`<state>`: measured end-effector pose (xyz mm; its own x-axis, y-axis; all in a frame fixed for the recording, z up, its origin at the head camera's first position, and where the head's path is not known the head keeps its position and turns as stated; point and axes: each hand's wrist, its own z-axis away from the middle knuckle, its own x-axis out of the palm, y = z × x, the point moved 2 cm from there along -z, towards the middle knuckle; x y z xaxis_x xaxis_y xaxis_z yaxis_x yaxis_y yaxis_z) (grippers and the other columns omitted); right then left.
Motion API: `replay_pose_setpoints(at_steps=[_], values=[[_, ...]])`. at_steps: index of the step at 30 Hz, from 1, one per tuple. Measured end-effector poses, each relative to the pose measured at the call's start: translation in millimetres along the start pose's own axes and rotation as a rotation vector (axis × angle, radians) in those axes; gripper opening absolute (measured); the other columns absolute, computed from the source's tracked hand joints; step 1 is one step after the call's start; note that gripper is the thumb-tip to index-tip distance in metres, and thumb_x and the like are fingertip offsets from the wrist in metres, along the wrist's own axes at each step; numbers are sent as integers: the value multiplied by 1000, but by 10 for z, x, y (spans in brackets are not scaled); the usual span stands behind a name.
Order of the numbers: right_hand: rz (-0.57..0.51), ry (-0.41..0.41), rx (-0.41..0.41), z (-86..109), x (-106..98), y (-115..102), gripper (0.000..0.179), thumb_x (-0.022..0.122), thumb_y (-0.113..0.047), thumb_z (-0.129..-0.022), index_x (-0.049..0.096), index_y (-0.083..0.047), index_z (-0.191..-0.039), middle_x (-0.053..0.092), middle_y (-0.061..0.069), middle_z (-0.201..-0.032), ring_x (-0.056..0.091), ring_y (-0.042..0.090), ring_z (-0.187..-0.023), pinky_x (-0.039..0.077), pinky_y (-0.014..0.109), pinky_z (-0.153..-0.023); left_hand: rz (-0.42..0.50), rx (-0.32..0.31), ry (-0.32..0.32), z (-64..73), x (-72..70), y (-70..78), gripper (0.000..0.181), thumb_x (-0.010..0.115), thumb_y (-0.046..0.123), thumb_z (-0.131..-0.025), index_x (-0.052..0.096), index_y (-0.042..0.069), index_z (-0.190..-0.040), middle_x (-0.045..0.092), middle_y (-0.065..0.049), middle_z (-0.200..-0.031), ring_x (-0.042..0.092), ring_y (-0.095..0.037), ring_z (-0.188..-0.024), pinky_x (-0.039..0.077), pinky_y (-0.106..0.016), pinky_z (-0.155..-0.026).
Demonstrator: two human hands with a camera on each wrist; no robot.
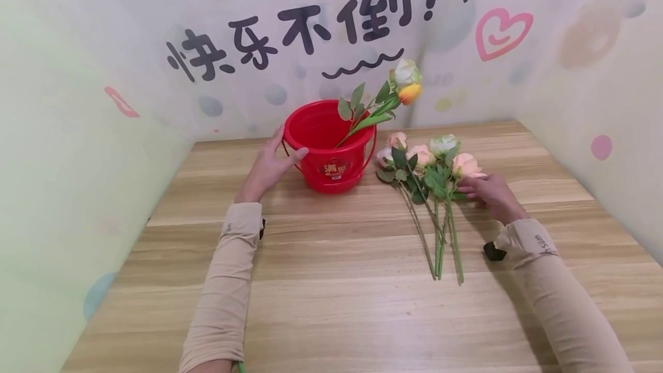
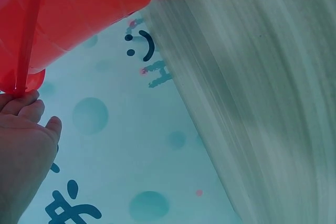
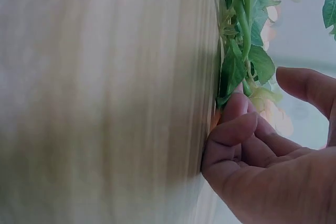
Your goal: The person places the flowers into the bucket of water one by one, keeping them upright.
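Observation:
My left hand (image 1: 269, 166) rests against the left side of a red bucket (image 1: 331, 172), thumb spread toward its front. In the left wrist view the fingertips touch the rim by the handle's end. Two artificial flowers lean out to the right of the bucket: a white rose (image 1: 407, 72) and a yellow-orange tulip (image 1: 410, 94). Beside a peach rose (image 1: 466, 164) on the table is my right hand (image 1: 492, 193). In the right wrist view its fingers reach under green leaves (image 3: 233, 69), while the thumb stands apart from them.
Several more roses lie next to the peach one, including a white-green rose (image 1: 444, 144), with their stems (image 1: 439, 246) toward the front. The wooden table (image 1: 321, 281) meets a printed backdrop (image 1: 248, 96) behind the bucket. Both sleeves have dark bits at the cuffs.

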<state>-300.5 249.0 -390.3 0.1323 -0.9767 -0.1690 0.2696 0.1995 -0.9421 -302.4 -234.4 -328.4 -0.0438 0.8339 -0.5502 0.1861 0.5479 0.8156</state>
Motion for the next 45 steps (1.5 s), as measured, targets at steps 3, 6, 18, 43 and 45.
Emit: replay_pose_setpoints(at_steps=[3, 6, 18, 43, 45], values=[[42, -9, 0, -4, 5, -8, 13, 60, -16, -104, 70, -14, -97, 75, -11, -79, 61, 0, -62, 47, 17, -52, 0, 5, 2, -1, -2, 2, 103, 72, 65, -87, 22, 24, -167, 24, -1, -170, 21, -23, -155, 45, -55, -109], [87, -20, 10, -15, 16, -11, 13, 60, -16, -104, 68, -6, -108, 75, -13, -80, 59, 0, -61, 44, 17, -51, -3, 14, 5, -2, 0, 0, 103, 72, 66, -87, 23, 24, -167, 25, -1, -170, 21, -22, -155, 44, -55, -110], [108, -69, 51, -63, 22, -53, 11, 61, -16, -103, 69, -8, -103, 74, -13, -80, 55, 0, -58, 36, 18, -48, -3, 15, 11, 6, -5, 10, 102, 71, 67, -87, 24, 24, -167, 26, -2, -169, 21, -22, -155, 44, -55, -110], [123, -53, 60, -47, 38, -66, 8, 69, -12, -97, 75, -13, -92, 71, -10, -76, 50, 2, -56, 38, 19, -49, 4, 34, 9, 27, -2, 25, 100, 72, 63, -88, 24, 24, -167, 26, -2, -169, 22, -23, -154, 44, -54, -110], [132, -49, 53, -50, 39, -62, 13, 70, -12, -96, 75, -18, -87, 68, -11, -72, 49, 2, -56, 37, 20, -49, 1, 30, 7, 29, -2, 28, 100, 72, 63, -89, 24, 23, -167, 26, -2, -169, 22, -23, -155, 43, -54, -111]])
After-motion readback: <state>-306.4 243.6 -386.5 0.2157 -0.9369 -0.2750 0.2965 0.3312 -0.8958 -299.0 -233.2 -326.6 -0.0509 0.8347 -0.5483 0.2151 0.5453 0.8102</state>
